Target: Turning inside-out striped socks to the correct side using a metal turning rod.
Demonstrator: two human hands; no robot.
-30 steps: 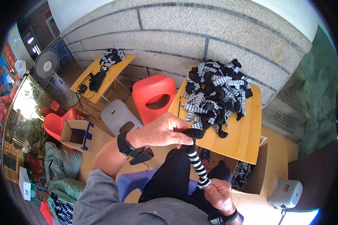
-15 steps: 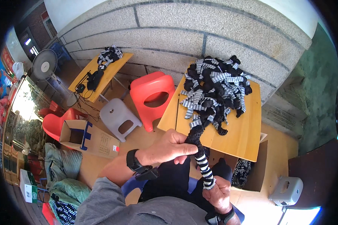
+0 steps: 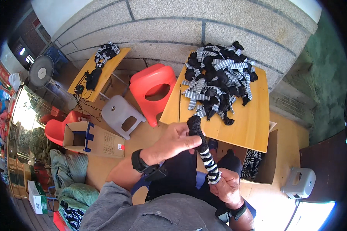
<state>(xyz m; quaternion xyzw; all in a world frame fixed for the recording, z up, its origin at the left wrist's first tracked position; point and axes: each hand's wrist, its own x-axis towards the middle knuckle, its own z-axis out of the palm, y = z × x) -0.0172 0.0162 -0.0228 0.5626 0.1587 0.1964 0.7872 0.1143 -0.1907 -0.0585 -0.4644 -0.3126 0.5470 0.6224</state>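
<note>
A knitted black sock point(image 3: 209, 161) with cream stripes is stretched at a slant in front of me. My left hand point(image 3: 177, 141) is closed on its black upper part, thumb lying across the knit. Lower down, my right hand point(image 3: 226, 185) pinches the striped end; the fingertips there are partly hidden. Just beyond my hands, a big heap of black socks with grey-and-white stripes point(image 3: 219, 82) lies on the wooden table point(image 3: 239, 134).
An open carton point(image 3: 272, 161) with black-and-white knits stands under the table's right side. Left of the table are a red stool point(image 3: 148, 82), a grey stool point(image 3: 119, 111) and another open carton point(image 3: 104, 142). A smaller table point(image 3: 115, 63), a fan point(image 3: 41, 72) and green sacks point(image 3: 71, 194) stand further left.
Both hands still grip the sock. Its black upper end now stands clear above my left hand and apart from the heap. The view has shifted slightly.
</note>
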